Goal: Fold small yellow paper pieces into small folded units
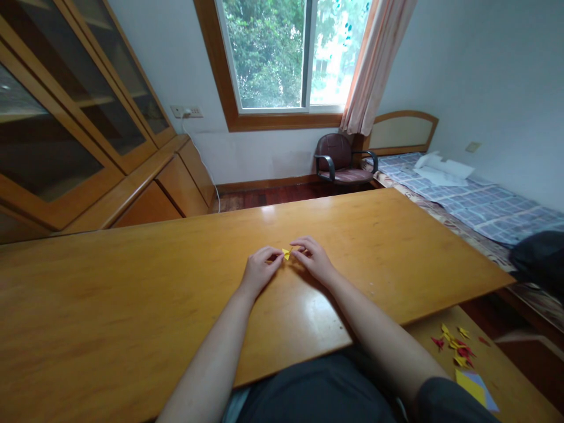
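The left hand (pixel 259 269) and right hand (pixel 314 257) are pinching a yellow paper (pixel 286 253) mid-fold on the table (pixel 132 294); several folded pieces (pixel 456 346) are already lying aside.

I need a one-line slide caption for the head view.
Left hand and right hand pinch a small folded yellow paper piece over a glossy wooden table.

Fingertips of the left hand (pixel 259 269) and right hand (pixel 315 259) partly cover the small yellow folded paper piece (pixel 286 254); its shape is too small to resolve. The right edge cuts off the dark rounded bundle (pixel 540 258).
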`<state>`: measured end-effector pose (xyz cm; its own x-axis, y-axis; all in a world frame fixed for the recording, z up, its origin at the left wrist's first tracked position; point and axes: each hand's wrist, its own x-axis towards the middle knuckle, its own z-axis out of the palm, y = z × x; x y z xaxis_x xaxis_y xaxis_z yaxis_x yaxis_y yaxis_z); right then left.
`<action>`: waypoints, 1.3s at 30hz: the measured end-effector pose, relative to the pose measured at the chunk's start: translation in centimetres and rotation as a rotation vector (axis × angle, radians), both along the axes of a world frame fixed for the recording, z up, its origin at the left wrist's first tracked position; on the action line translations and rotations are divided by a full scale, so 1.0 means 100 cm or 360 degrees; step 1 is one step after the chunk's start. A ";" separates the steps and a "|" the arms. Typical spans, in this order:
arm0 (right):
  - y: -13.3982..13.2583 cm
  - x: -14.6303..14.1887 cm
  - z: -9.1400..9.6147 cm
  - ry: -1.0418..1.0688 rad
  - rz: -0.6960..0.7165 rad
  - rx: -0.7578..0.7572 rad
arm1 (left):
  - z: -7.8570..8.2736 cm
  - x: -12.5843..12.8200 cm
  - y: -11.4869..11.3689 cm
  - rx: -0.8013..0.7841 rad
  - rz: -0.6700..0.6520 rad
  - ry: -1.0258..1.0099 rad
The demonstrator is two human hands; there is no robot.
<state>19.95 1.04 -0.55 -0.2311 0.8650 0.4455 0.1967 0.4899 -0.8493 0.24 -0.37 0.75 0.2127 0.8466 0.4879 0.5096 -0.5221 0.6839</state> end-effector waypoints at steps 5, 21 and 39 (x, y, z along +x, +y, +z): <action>0.001 0.001 -0.002 -0.0023 0.0009 -0.0045 | 0.001 0.001 -0.001 0.0016 -0.0025 -0.0007; 0.002 0.001 -0.003 -0.0035 -0.0037 -0.0002 | 0.000 0.002 0.000 0.0030 0.0014 -0.0080; 0.003 0.000 -0.005 -0.0122 -0.0106 0.0118 | -0.002 0.002 0.001 -0.0004 -0.0041 -0.0032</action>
<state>19.93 1.29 -1.10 -0.2105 0.8449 0.4918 0.2940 0.5345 -0.7924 0.47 -0.31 0.59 0.2249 0.8423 0.4898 0.4822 -0.5331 0.6952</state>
